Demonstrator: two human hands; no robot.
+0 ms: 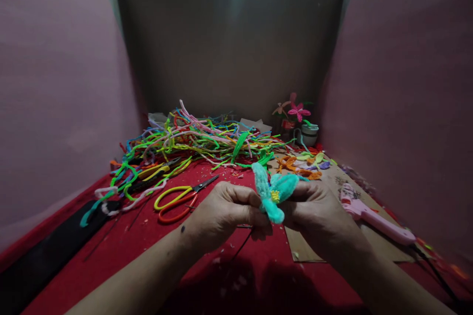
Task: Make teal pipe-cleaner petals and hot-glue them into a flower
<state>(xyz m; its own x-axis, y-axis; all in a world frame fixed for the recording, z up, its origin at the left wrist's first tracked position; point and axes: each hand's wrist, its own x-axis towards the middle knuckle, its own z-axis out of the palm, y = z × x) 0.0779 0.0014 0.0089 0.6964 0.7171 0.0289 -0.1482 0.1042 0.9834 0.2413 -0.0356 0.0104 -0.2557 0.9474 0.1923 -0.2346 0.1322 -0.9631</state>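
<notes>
A turquoise pipe-cleaner flower (280, 188) with a small yellow centre is held up between my two hands, over the red cloth. My left hand (236, 206) pinches its left side, thumb and fingers closed at the petals. On the other side my right hand (310, 205) grips the right petals, its fingertips partly hidden behind the flower. A thin dark wire slants down below the flower; whether it is joined to it I cannot tell. Left of my left hand lie scissors (176, 202) with one yellow and one red handle.
A heap of coloured pipe cleaners (199, 138) spreads along the back. Yellow-handled pliers (155, 172) lie at its left. At right, a pink glue gun (380, 221) rests on a brown board (306, 248) near orange pipe-cleaner pieces (288, 163). A small pot (309, 135) stands behind.
</notes>
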